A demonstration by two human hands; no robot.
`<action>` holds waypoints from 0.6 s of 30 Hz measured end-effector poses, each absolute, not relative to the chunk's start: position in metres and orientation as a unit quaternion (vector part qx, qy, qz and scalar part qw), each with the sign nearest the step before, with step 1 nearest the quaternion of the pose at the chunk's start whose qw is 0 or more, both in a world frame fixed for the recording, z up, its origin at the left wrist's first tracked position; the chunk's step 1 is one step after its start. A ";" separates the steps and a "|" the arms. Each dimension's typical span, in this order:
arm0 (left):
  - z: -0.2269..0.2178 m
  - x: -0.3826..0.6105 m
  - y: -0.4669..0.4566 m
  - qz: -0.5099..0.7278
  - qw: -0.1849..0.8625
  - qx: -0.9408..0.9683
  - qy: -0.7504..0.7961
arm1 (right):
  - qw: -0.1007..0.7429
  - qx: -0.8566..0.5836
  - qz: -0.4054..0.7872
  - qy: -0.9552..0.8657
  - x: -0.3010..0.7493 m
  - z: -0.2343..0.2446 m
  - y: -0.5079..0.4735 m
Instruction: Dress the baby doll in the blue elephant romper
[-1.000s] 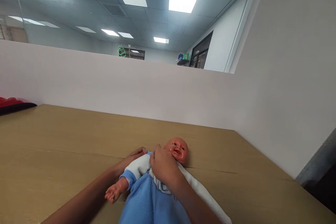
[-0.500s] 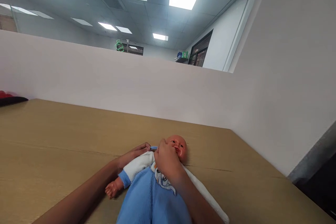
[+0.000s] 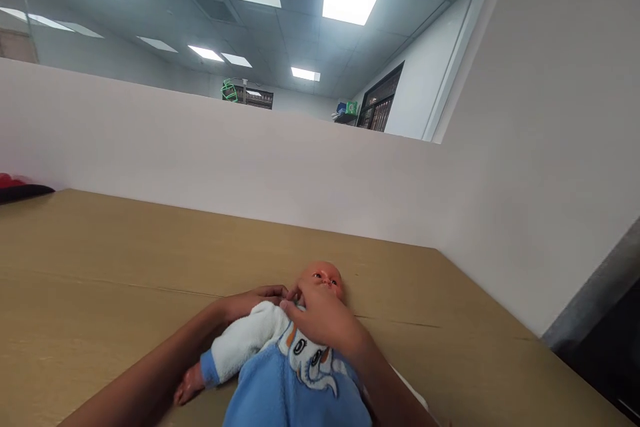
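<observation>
A baby doll [image 3: 326,275] lies on its back, its head away from me. It wears a fleece outfit [image 3: 280,373] with white sleeves, a blue lower part and an elephant face on the chest. By the doll's shoulder, on the left of its neck, my left hand [image 3: 261,299] is closed at the collar edge. My right hand [image 3: 325,315] lies across the upper chest and chin, its thumb and fingers bent together at the same collar. Both sets of fingertips nearly meet there, and the cloth between them is mostly hidden. One doll hand [image 3: 189,385] shows past its blue cuff.
The doll rests on a brown tabletop [image 3: 125,267] with seams. A pale low wall [image 3: 225,153] runs along its back, and another wall [image 3: 540,147] rises at the right. A dark and red object [image 3: 23,188] sits at the far left edge.
My right hand has shifted left and down from the doll's face toward the collar. The doll's head has moved slightly left, its sleeve has swung lower, and more of the elephant shows.
</observation>
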State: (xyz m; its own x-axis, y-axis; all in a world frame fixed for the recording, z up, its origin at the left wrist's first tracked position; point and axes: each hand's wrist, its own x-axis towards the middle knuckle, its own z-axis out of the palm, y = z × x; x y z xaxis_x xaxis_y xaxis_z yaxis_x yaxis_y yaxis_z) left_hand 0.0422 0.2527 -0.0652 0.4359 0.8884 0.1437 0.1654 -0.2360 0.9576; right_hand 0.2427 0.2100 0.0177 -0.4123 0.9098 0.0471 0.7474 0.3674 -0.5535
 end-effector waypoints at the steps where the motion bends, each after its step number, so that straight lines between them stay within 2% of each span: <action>1: -0.062 0.039 0.252 0.350 0.500 0.701 0.369 | 0.178 -0.503 0.250 -0.808 0.249 0.019 0.205; 5: -0.049 0.027 0.258 0.321 0.486 0.721 0.376 | 0.247 -0.464 0.317 -0.790 0.294 0.017 0.186; 8: -0.034 0.025 0.260 0.336 0.437 0.731 0.403 | 0.303 -0.477 0.224 -0.794 0.347 0.010 0.168; 10: -0.020 0.029 0.253 0.345 0.410 0.739 0.409 | 0.283 -0.485 0.213 -0.799 0.387 0.004 0.154; 14: 0.011 0.055 0.218 0.344 0.355 0.783 0.377 | 0.197 -0.483 0.311 -0.794 0.450 -0.009 0.129; 18: 0.031 0.094 0.175 0.291 0.338 0.839 0.312 | 0.211 -0.487 0.330 -0.780 0.474 -0.021 0.118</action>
